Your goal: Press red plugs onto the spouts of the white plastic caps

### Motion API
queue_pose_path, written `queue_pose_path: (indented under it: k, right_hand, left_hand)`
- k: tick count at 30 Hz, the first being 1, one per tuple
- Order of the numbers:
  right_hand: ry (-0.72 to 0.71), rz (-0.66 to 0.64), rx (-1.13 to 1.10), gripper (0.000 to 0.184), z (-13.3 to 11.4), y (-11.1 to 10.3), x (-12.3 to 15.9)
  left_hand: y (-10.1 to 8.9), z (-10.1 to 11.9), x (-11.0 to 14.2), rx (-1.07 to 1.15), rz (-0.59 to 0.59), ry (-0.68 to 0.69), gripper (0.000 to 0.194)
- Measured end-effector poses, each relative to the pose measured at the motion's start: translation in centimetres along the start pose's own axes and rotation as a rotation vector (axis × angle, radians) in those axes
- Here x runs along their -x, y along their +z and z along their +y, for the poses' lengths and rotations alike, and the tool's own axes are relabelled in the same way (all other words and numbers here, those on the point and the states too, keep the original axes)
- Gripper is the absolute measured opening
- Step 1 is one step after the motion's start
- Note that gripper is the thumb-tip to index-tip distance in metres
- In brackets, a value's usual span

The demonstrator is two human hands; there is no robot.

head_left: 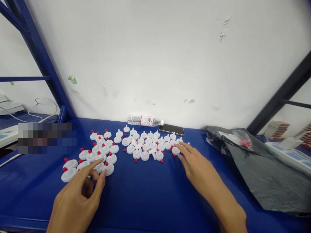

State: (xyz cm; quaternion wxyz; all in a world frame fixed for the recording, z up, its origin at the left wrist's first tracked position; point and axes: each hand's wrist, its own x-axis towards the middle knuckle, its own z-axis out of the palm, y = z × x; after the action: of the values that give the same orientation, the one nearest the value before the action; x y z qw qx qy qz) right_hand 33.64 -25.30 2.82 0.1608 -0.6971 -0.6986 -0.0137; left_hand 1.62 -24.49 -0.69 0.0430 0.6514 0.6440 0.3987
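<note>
Many white round plastic pieces with a short nozzle lie on the blue table [145, 194]. Those in the left group carry red caps, such as the capped piece [108, 168] by my left hand [81, 191]. Thumb and index finger of that hand are apart, with nothing visible between them; its other fingers curl under. In the middle group the nozzles are bare, and loose red caps [162, 161] lie among them. My right hand [198, 165] reaches to this group's right edge, fingers spread, fingertips at a white piece [176, 150] and red caps.
A clear plastic bottle [145, 120] lies on its side by the wall, beside a dark phone [171, 129]. At the right is a grey plastic bag [264, 174] with a small clear bag of red parts [244, 141] on it. Blue rack posts [46, 61] frame the left side.
</note>
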Motion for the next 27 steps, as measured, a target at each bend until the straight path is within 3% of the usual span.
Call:
queue_pose_path:
  k: [6,12,15,18,21,24,27]
  right_hand:
    - [-0.008,-0.084,0.019,0.055,0.3,0.7,0.0]
    - [0.102,0.011,-0.033,0.032,0.0,-1.5,-0.3]
    - [0.103,0.096,-0.242,0.019,-1.0,-2.3,0.0]
    - [-0.051,0.025,-0.643,0.009,-3.4,-3.0,0.7]
    - [-0.224,-0.090,-0.855,0.011,-6.1,-3.4,1.5]
    - [-0.265,-0.107,-0.858,0.010,-7.1,-3.3,1.5]
    - [-0.147,-0.018,-0.611,0.019,-5.9,-2.0,0.7]
  left_hand:
    - [-0.2,0.2,0.5,0.005,0.057,0.021,0.037]
    - [-0.3,0.8,1.1,0.042,0.123,0.028,0.031]
    - [-0.3,1.9,1.6,0.086,0.137,0.073,0.027]
    - [0.4,3.8,2.2,0.285,-0.054,0.118,0.042]
    - [1.6,6.0,2.4,0.429,-0.303,0.193,0.049]
    - [2.6,7.0,2.1,0.481,-0.397,0.229,0.032]
    - [3.0,6.8,1.7,0.427,-0.358,0.157,0.030]
